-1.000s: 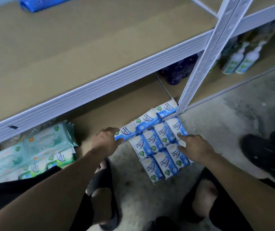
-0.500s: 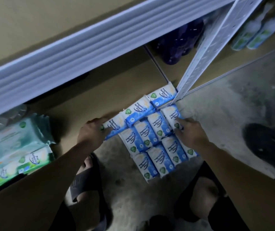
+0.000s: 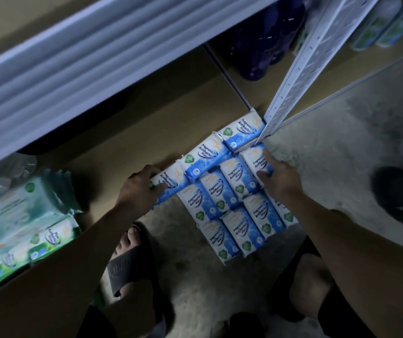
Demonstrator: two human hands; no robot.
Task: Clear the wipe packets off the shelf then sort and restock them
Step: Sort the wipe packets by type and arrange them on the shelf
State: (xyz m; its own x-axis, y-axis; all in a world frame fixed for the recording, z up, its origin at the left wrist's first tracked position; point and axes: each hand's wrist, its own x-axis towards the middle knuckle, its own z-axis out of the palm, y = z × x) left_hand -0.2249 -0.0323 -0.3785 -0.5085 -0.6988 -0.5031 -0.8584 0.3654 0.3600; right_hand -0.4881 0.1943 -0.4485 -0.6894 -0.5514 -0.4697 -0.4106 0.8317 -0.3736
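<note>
Blue-and-white wipe packets lie in a block on the floor at the foot of the upright post, one row running left from it along the shelf board's edge; your right hand has crept up to the packet nearest the post, fingers straight and pressing; your left hand still pinches the row's far end; sorting looks nearly squared, restocking next. Labels read "Fragrance Free Antibacterial Wipes"; green packs further left say "Pine".

Blue-and-white wipe packets lie flat in tight rows, seemingly overhanging the bottom shelf edge.
</note>
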